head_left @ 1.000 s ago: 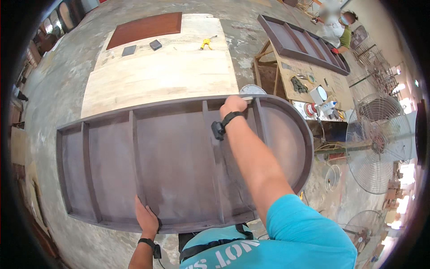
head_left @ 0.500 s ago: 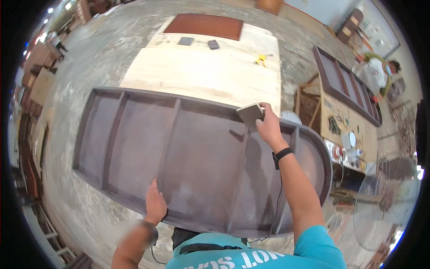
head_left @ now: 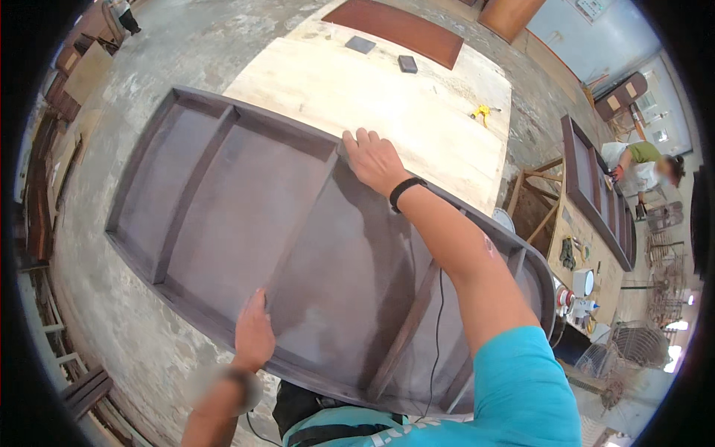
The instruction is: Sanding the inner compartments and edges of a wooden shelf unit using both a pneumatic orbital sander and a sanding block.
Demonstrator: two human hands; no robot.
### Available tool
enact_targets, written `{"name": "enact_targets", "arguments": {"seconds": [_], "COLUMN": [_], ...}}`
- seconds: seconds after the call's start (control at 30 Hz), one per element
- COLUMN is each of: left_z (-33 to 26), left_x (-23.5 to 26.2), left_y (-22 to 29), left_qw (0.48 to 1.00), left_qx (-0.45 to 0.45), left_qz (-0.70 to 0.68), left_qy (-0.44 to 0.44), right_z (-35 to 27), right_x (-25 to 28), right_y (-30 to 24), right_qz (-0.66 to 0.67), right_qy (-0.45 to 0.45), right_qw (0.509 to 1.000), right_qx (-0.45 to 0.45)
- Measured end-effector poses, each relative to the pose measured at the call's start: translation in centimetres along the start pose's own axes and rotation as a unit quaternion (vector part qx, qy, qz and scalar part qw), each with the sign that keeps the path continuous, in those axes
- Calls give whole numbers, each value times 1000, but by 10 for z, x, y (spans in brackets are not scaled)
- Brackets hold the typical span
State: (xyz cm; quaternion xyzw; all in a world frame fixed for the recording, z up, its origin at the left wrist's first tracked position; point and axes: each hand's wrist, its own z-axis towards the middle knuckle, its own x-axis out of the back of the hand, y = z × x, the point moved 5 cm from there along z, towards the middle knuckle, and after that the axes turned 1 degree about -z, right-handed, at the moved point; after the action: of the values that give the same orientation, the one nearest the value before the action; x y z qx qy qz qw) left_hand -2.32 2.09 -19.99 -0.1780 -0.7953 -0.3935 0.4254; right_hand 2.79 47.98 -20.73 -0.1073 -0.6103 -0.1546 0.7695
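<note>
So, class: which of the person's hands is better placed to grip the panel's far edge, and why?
Right. The right hand already lies on the far edge of the dark panel; the left hand rests at its near edge.

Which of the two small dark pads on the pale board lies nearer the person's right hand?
The darker, squarer pad, lying to the right of the flatter grey pad. It sits closer down the pale board toward the right hand.

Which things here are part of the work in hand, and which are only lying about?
In use: dark panelled frame, left hand, right hand.
Lying about: yellow tool, two grey blocks, brown panel, pale board.
</note>
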Motion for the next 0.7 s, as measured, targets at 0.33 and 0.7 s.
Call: {"name": "enact_targets", "arguments": {"seconds": [0.33,0.7], "left_z": [-18,-3], "left_x": [-9,-17], "left_y": [-24,-36], "left_qw": [996,985], "left_qx": [-79,-155], "left_qz": [1,21], "left_qy": [30,66], "right_z": [-174,-257], "right_x": [58,136], "right_y": [82,-173], "right_qz": [-14,371], "right_qy": [-167,-222], "right_qw": [985,889], "right_qx": [-43,-154]}}
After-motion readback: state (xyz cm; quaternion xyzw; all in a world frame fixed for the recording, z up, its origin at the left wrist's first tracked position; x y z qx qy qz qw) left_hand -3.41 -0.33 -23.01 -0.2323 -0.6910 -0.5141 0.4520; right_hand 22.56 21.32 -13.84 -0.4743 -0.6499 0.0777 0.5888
